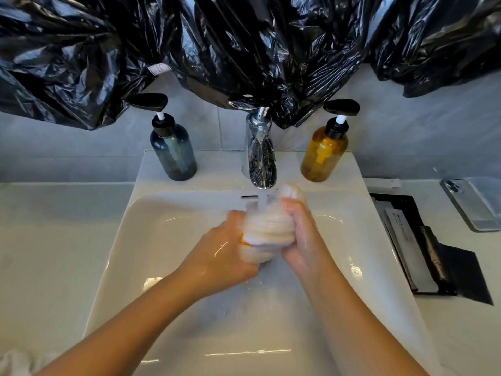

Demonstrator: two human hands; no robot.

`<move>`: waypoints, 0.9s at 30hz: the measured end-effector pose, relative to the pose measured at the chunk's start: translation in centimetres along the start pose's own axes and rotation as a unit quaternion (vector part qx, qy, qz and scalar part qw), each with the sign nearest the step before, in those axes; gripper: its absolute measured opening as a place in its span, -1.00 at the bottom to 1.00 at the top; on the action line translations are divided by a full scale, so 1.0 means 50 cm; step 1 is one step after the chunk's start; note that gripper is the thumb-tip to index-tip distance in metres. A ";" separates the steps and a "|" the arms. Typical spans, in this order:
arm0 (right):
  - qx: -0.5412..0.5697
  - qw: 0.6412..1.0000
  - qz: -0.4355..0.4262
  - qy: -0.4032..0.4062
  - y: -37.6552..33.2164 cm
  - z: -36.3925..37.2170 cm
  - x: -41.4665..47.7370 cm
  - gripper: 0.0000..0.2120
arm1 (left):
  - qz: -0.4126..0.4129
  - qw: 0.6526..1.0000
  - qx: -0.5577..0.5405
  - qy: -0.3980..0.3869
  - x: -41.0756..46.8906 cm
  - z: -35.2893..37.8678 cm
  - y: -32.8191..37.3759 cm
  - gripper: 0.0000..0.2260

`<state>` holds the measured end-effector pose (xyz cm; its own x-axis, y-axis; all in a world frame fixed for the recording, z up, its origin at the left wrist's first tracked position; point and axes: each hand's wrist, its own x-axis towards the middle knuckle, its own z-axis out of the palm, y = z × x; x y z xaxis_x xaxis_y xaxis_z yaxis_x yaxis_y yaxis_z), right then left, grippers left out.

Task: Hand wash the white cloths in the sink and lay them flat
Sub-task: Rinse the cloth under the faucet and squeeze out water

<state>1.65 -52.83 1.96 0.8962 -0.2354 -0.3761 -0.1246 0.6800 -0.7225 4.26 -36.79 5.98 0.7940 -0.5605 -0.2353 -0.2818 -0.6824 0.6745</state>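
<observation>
Pale, smooth bench [54, 240] carries a glossy white rectangular sink [162, 240]. Over the basin, left hand [225, 253] and right hand [301, 240] both grip a bunched, wet white cloth [268, 229] under the running chrome tap [261, 158]. Behind: dark bottle [173, 153], amber bottle [322, 156], crinkled black plastic [244, 36].
</observation>
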 end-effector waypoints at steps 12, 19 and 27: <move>-0.050 0.982 -0.013 -0.184 -0.012 -0.010 0.031 -0.69 | -0.046 0.832 -0.395 -0.385 0.060 0.016 -0.045 -0.51; 0.002 0.980 0.042 -0.194 0.002 -0.036 0.016 -0.52 | -0.074 0.876 -0.270 -0.394 0.072 -0.010 -0.040 -0.48; 0.082 0.995 0.054 -0.014 -0.020 0.008 -0.028 -0.53 | 0.030 0.963 0.264 0.052 0.010 0.001 0.032 -0.45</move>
<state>0.70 -52.92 3.44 0.8929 -0.1366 -0.4291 -0.1525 0.8049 -0.5735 4.17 -38.16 6.90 0.8095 -0.5754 -0.1169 -0.5420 -0.8088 0.2283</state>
